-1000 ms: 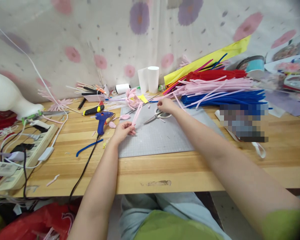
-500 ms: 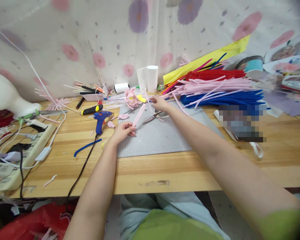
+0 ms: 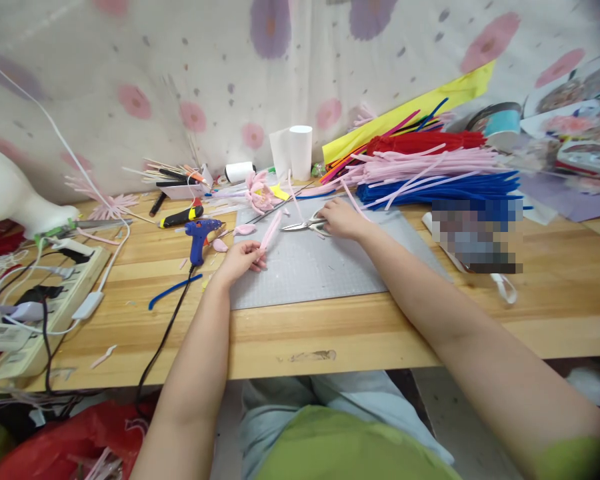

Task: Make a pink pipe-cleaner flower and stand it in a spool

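Note:
My left hand (image 3: 243,259) is closed in a pinch on a small bundle of pink pipe cleaners (image 3: 271,230), which points up and away over the cutting mat. My right hand (image 3: 343,219) has its fingers curled at the handles of a pair of scissors (image 3: 303,225). The scissors' blades point left, toward the pink strips. Part of the handles is hidden under that hand. Just behind lies a pink pipe cleaner flower (image 3: 260,193) with a yellow piece beside it. Two pink petal shapes (image 3: 245,229) rest left of the bundle.
A grey cutting mat (image 3: 320,273) covers the middle of the wooden table. Left are a blue glue gun (image 3: 200,240) with its cord and a power strip (image 3: 75,293). Piles of pink (image 3: 420,167), red and blue pipe cleaners lie at the back right, near a white roll (image 3: 300,152).
My right hand has moved from beside the flower to the scissors' handles, and the scissors have turned slightly. My left hand keeps its hold on the pink strips. The view has shifted slightly.

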Action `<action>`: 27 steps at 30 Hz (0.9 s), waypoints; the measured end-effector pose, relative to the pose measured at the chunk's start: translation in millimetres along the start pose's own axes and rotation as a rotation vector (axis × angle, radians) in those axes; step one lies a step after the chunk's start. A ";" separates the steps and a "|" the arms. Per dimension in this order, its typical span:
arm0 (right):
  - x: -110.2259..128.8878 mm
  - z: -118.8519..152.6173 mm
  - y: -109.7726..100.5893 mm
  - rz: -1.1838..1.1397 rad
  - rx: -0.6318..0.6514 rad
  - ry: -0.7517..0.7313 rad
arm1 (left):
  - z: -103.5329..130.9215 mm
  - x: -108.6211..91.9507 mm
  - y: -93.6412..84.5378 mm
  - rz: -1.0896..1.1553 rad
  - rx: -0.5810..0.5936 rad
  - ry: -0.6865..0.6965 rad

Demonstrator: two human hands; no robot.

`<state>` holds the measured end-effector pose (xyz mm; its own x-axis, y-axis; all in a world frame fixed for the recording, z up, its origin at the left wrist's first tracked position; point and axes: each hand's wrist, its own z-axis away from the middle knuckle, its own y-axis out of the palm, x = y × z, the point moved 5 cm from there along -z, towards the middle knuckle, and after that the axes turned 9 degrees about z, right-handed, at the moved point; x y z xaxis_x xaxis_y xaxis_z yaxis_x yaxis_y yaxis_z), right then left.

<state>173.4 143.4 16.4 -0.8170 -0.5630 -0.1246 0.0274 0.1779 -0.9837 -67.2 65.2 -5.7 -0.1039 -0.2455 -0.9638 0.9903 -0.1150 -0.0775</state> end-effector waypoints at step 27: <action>54.3 32.1 18.6 -2.077 0.767 -0.002 | -3.3 0.8 4.1 -0.082 -0.146 0.228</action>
<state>148.0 90.2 -12.8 0.0137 0.5152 0.8570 -0.4692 -0.7535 0.4605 -62.9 67.7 -7.6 -0.1771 -0.0165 -0.9840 0.9840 0.0179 -0.1774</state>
